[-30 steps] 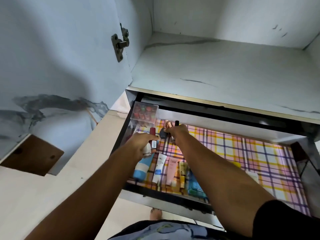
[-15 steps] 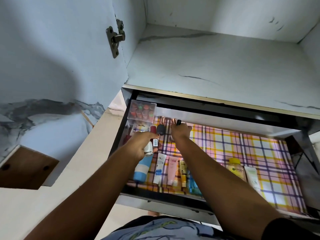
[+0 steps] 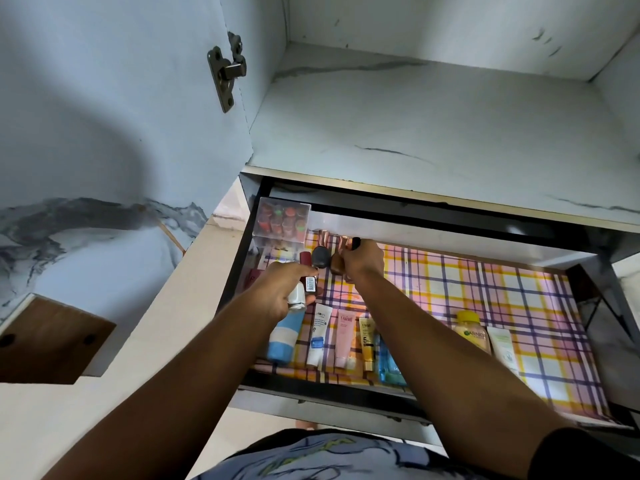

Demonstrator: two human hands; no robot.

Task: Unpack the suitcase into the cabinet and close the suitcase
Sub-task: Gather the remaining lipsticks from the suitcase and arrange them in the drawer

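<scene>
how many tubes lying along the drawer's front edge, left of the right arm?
3. White tube with blue label, pink tube beside it, then yellow tube against the right arm. More may be hidden under that arm; the blue-and-white bottle further left is not counted.

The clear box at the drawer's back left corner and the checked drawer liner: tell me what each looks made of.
The clear lidded box: probably hard transparent plastic, glossy, since the coloured items inside show through straight walls. The pink, yellow and purple checked drawer liner: seemingly a thin printed sheet, paper or vinyl; it lies flat with slight sheen.
</scene>
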